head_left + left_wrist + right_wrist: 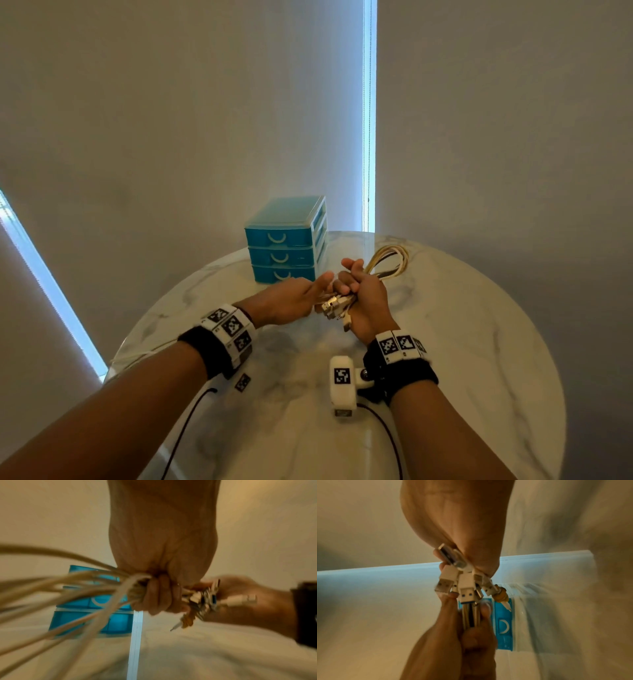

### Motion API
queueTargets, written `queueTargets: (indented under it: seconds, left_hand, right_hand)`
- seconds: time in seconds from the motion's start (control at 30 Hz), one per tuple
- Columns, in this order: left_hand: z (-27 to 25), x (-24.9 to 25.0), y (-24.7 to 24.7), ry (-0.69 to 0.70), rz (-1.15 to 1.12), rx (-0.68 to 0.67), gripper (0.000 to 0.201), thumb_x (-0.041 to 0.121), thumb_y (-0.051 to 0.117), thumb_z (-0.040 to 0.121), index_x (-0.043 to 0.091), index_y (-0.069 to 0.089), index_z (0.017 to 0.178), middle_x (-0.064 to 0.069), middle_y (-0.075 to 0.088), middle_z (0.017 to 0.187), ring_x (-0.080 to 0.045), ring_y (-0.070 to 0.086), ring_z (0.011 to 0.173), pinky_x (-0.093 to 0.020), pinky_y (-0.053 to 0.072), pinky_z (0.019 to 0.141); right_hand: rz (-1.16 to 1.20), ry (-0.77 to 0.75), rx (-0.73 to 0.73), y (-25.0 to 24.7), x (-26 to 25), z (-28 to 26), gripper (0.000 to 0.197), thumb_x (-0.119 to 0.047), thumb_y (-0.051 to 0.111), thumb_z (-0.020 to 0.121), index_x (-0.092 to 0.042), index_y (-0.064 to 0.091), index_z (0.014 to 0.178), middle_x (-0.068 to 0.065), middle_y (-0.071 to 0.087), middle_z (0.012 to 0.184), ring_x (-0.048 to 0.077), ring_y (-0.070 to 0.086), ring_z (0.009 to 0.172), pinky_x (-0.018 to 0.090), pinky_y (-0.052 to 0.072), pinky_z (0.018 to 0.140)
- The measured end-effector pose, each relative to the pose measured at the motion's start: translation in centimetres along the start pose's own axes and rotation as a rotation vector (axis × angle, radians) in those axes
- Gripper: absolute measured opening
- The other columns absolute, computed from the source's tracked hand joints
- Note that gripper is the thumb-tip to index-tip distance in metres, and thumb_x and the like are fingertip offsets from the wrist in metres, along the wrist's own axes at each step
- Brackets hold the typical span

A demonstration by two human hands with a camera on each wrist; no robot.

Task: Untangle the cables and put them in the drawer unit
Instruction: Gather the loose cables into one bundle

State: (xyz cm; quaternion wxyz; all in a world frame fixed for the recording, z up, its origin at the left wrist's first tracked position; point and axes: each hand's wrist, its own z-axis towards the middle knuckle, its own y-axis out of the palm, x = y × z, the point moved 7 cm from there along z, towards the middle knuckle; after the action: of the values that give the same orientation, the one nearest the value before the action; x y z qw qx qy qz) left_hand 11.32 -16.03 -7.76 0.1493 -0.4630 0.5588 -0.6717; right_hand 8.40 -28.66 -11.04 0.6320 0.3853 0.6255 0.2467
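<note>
A bundle of cream cables [390, 260] is gripped in my right hand [363, 294] above the round marble table [462, 342]. Its loops stick out on the far side, and its plugs [335, 305] stick out toward my wrist. My left hand [308, 291] reaches in from the left. In the right wrist view its fingers [452, 615] pinch a metal USB plug [469, 615] at the end of the cluster. The left wrist view shows the loops [68, 585] fanning left. A blue three-drawer unit [284, 240] stands just behind my hands, with all drawers closed.
The table edge curves close on the left and right. A small marker tag [242, 382] lies on the table near my left wrist. Black leads [185, 428] run from both wrist cameras toward me. Blinds hang behind the table.
</note>
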Motion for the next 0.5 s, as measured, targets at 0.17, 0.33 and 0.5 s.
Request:
queueTargets:
  seconds: [0.17, 0.33, 0.5]
  left_hand:
    - [-1.0, -3.0, -0.9, -0.047, 0.162, -0.053, 0.076, 0.072, 0.02, 0.104, 0.018, 0.071, 0.114, 0.001, 0.069, 0.106, -0.015, 0.063, 0.091, -0.036, 0.052, 0.091]
    - [-0.7, -2.9, -0.3, 0.032, 0.203, 0.019, 0.059, 0.068, 0.037, 0.106, 0.02, 0.069, 0.094, -0.002, 0.068, 0.09, -0.014, 0.058, 0.077, -0.031, 0.047, 0.073]
    - [-2.3, -5.0, 0.4, -0.184, -0.158, -0.214, 0.056, 0.071, 0.046, 0.102, 0.019, 0.063, 0.096, -0.001, 0.054, 0.08, -0.014, 0.053, 0.065, -0.029, 0.058, 0.06]
  right_hand:
    - [0.181, 0.059, 0.012, -1.2, 0.3, 0.9, 0.025, -0.029, 0.041, 0.116, -0.013, 0.057, 0.105, -0.004, 0.037, 0.05, 0.012, 0.044, 0.044, 0.031, 0.051, 0.06]
    - [0.097, 0.034, 0.189, -1.7, 1.0, 0.8, 0.029, -0.019, 0.044, 0.113, -0.014, 0.057, 0.088, -0.004, 0.035, 0.05, 0.01, 0.029, 0.034, 0.022, 0.028, 0.036]
    - [-0.194, -0.146, 0.384, -2.4, -2.0, 0.1, 0.027, -0.012, 0.04, 0.107, -0.014, 0.062, 0.092, -0.003, 0.043, 0.055, 0.014, 0.037, 0.045, 0.026, 0.034, 0.047]
